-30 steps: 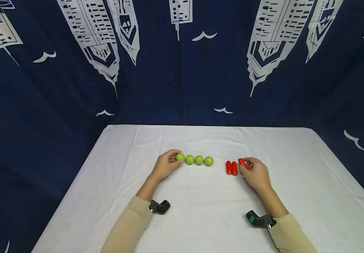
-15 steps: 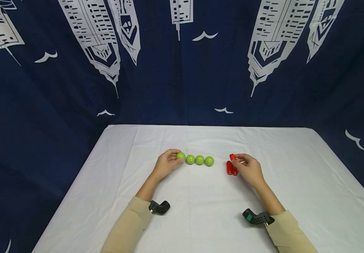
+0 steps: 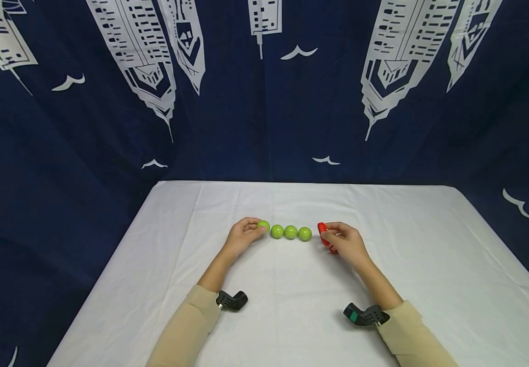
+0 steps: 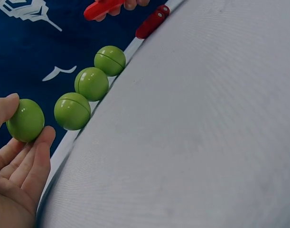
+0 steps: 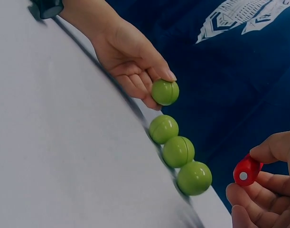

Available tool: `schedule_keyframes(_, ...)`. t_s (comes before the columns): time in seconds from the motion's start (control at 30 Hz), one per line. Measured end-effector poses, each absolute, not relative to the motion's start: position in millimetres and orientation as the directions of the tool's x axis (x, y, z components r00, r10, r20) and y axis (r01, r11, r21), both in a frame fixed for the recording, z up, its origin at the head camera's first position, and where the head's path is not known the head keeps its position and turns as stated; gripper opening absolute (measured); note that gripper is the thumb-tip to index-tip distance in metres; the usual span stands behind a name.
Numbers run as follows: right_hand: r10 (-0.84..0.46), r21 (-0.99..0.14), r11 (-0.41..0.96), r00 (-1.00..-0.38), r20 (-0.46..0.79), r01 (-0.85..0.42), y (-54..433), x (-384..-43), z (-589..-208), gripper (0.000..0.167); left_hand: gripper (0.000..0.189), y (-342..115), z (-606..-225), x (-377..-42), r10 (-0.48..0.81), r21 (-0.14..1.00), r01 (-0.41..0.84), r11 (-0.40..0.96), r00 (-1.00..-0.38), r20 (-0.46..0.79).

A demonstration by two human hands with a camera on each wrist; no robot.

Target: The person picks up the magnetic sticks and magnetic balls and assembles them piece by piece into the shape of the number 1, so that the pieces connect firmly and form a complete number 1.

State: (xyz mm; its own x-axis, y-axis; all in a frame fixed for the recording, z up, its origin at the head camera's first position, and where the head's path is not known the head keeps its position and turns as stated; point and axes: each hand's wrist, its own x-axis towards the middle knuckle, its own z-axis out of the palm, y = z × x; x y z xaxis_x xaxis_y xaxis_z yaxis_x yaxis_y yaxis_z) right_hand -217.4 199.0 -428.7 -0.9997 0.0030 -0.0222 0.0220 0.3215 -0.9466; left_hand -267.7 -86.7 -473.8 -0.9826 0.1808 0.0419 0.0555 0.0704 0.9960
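My left hand (image 3: 240, 237) pinches a glossy green ball (image 4: 25, 120) with a seam, raised slightly at the left end of a line of balls. Three more green balls (image 3: 291, 232) lie in a row on the white cloth to its right. In my right hand (image 3: 349, 245), thumb and fingers pinch a small red rounded cylinder (image 5: 247, 171) with a pale dot on its end. It is tilted, just right of the last ball. Two similar red cylinders (image 4: 153, 22) lie on the cloth under the right hand, mostly hidden by it in the head view.
A white cloth (image 3: 264, 316) covers the table, whose far edge meets a dark blue curtain (image 3: 264, 127) printed with white buildings and birds. Black camera mounts (image 3: 232, 300) sit at both wrists, by the beige sleeves.
My right hand has moved left with the red cylinder, passing over the two lying ones and coming close to the green balls. The left hand keeps its ball almost in place.
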Motion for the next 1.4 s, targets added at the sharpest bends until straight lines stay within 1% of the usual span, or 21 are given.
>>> schedule_keyframes(0.13, -0.008, -0.946, 0.325, -1.0, -0.024, 0.02, 190.8, -219.3, -430.6, 0.036, 0.039, -85.6, -474.8, -269.0, 0.185, 1.0, 0.027, 0.008, -0.982, 0.025)
schedule_keyframes(0.27, -0.035, -0.951, 0.308, -0.999, -0.015, 0.004, 182.9, -220.6, -433.4, 0.034, 0.034, -84.4, -474.9, -268.4, 0.174, 1.0, 0.008, -0.008, -0.985, 0.01)
schedule_keyframes(0.57, -0.067, -0.964, 0.265, -0.998, -0.02, 0.001, 162.9, -221.1, -435.7, 0.033, 0.032, -84.6, -477.1, -266.3, 0.163, 1.0, 0.009, -0.013, -0.987, 0.011)
schedule_keyframes(0.83, -0.127, -0.972, 0.237, -0.992, -0.028, -0.003, 148.5, -223.3, -438.6, 0.032, 0.033, -85.5, -477.9, -265.9, 0.182, 1.0, 0.024, -0.018, -0.983, 0.026)
schedule_keyframes(1.17, -0.177, -0.984, 0.178, -0.983, -0.044, 0.012, 123.0, -222.0, -445.3, 0.032, 0.036, -87.0, -479.5, -268.3, 0.198, 1.0, -0.008, -0.008, -0.98, -0.006)
schedule_keyframes(1.3, -0.207, -0.989, 0.146, -0.978, -0.03, -0.001, 111.3, -221.1, -446.8, 0.032, 0.034, -88.1, -466.9, -261.3, 0.222, 1.0, -0.01, -0.003, -0.975, -0.009)
schedule_keyframes(1.4, -0.233, -0.989, 0.148, -0.972, -0.025, -0.01, 102.4, -213.6, -434.6, 0.03, 0.032, -87.5, -459.0, -255.2, 0.222, 1.0, 0.006, -0.011, -0.975, 0.008)
